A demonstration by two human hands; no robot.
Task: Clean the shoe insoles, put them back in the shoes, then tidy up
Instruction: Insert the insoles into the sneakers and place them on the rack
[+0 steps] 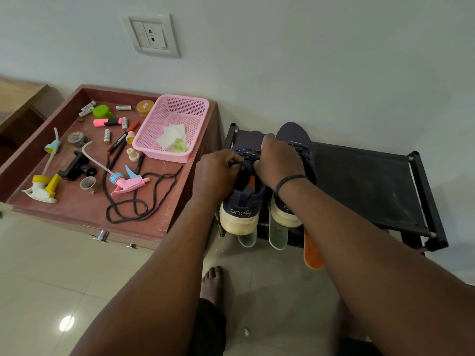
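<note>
Two navy shoes with cream soles stand on the left end of a black shoe rack (pixel 372 181), heels toward me. My left hand (pixel 218 173) and my right hand (pixel 277 163) both grip the tongue and laces over the opening of the left shoe (pixel 241 209). An orange insole shows inside that shoe. The right shoe (pixel 288 214) stands beside it, partly hidden by my right forearm. An orange insole (pixel 312 250) sticks out from under the right shoe at the rack's front edge. Two grey insoles (pixel 277 235) poke out beneath the shoes.
To the left, a red-brown tray-like cabinet top (pixel 77 209) holds a pink basket (pixel 172 127) with white wipes, a pink spray head (pixel 128 182), a loose black lace (pixel 144 201), markers, batteries and caps. My bare foot (pixel 213 281) is on the tiled floor.
</note>
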